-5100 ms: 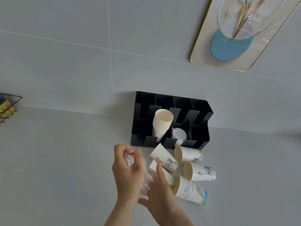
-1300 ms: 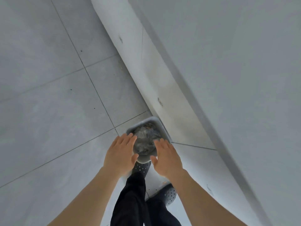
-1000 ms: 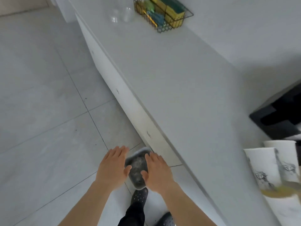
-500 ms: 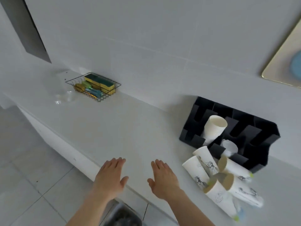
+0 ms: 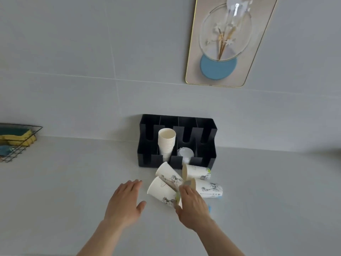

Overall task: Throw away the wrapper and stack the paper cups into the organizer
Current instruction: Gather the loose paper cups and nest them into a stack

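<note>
While both bare hands reach forward over a pale grey countertop (image 5: 64, 191), neither one grips anything. The left hand (image 5: 124, 204) hovers flat with fingers spread, just left of a cluster of white printed paper cups (image 5: 167, 185) lying on their sides. The right hand (image 5: 192, 207), fingers loosely extended, lies over the nearest cups of that cluster; whether it touches them cannot be told. Just behind the cups, against the tiled wall, stands a black slotted plastic organizer (image 5: 206, 143). One of its compartments holds a tall stack of plain white paper cups (image 5: 166, 143), and a translucent lid (image 5: 185, 154) sits in the next slot. At far left a black wire basket (image 5: 20, 145) holds yellow-and-green sponges (image 5: 16, 134). A gold-rimmed wall picture (image 5: 223, 41) hangs above.
</note>
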Available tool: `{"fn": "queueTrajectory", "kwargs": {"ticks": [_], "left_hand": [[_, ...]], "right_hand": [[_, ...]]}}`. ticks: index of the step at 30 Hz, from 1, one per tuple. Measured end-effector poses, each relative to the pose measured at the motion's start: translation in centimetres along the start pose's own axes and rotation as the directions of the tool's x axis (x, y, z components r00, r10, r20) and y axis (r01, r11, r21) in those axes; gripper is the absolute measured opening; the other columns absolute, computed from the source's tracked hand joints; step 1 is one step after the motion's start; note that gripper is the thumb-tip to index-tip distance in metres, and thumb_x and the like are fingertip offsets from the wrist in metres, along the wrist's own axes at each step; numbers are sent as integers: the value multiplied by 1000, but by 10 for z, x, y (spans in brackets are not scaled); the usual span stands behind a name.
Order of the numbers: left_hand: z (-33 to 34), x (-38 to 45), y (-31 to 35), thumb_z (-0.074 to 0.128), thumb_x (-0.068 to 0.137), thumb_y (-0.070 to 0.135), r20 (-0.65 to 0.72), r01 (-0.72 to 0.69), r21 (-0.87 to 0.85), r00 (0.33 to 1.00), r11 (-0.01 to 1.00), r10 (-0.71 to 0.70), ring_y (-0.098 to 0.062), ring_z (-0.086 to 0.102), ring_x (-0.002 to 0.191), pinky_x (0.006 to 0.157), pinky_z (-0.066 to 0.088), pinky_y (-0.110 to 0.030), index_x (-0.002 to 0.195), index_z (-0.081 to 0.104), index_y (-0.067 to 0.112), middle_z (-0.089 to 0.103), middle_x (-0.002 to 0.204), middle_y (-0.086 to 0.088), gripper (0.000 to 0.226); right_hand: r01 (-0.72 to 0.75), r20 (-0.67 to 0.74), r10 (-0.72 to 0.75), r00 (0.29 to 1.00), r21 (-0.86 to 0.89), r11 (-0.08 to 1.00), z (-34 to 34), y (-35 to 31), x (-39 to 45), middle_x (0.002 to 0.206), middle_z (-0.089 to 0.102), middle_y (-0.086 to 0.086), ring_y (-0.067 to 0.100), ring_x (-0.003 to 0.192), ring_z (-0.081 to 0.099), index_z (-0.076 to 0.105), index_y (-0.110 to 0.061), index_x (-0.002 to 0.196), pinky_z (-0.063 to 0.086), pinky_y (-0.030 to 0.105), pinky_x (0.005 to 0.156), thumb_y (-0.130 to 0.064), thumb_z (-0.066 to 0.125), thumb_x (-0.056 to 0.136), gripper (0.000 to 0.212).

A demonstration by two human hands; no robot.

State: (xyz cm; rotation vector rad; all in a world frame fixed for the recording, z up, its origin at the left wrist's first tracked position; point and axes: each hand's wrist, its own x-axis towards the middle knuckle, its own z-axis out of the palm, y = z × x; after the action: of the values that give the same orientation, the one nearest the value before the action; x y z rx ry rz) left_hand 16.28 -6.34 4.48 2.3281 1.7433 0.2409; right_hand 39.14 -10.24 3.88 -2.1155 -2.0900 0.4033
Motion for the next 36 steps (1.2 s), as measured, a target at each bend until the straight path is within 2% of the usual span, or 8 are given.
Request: {"fn": "queueTrajectory", "kwargs": {"ticks": [3,9,14,18,25,29,32,36], "left_hand": [[11,11,24,57,95,42,-2,-45,4,999,999,45,-20,33,147,123,21,-34,154,30,19,38,158,3,69],[33,30,54,60,92,43,49,-56,45,997,997,54,-20,36,146,123,22,-35,154,33,20,43,155,2,71],[43,47,70,62,90,44,65,-31,89,998,996,25,-21,39,143,122,27,-36,152,37,21,47,152,3,71],[55,59,74,61,90,45,90,-6,122,996,993,-5,-21,34,148,124,23,-38,154,35,22,40,158,2,72],[73,81,59,78,74,41,160,-39,202,987,979,7,-24,46,141,118,34,-43,145,51,21,53,150,1,78],[76,109,55,74,81,31,180,-92,182,982,979,59,-23,27,151,124,18,-40,153,35,24,31,163,3,82],[75,145,6,69,88,24,197,-194,127,966,973,167,-21,8,156,127,5,-39,158,18,24,12,168,5,87],[84,139,-1,72,84,16,284,-203,146,946,968,156,-23,6,156,128,4,-42,159,16,26,14,168,5,94]], "right_hand": [[-27,13,27,1000,-7,1000,3,29,-7,145,46,-1,21,136,42,38,-15,146,33,30,115,-34,59,98,55],[-21,31,21,999,5,1000,8,68,-6,159,35,4,24,151,27,27,-10,155,19,31,125,-32,59,99,68],[25,44,-26,999,30,999,12,85,8,155,41,2,23,147,34,31,-12,153,22,30,124,-31,63,97,68],[70,64,-74,995,69,995,19,91,21,149,46,-1,22,138,42,36,-15,149,31,30,118,-32,67,94,66],[93,114,-106,988,119,989,38,84,49,146,48,-1,24,131,48,40,-16,145,40,33,111,-32,74,88,69],[67,158,-83,984,103,992,36,86,60,137,52,-3,23,126,52,37,-21,145,43,33,105,-33,76,85,73],[-25,126,20,992,44,999,44,38,87,140,49,-2,23,129,49,29,-22,152,43,35,106,-32,76,86,81],[-31,236,31,971,-2,1000,59,38,76,149,42,2,26,136,44,18,-18,159,39,37,112,-33,73,88,91]]}}
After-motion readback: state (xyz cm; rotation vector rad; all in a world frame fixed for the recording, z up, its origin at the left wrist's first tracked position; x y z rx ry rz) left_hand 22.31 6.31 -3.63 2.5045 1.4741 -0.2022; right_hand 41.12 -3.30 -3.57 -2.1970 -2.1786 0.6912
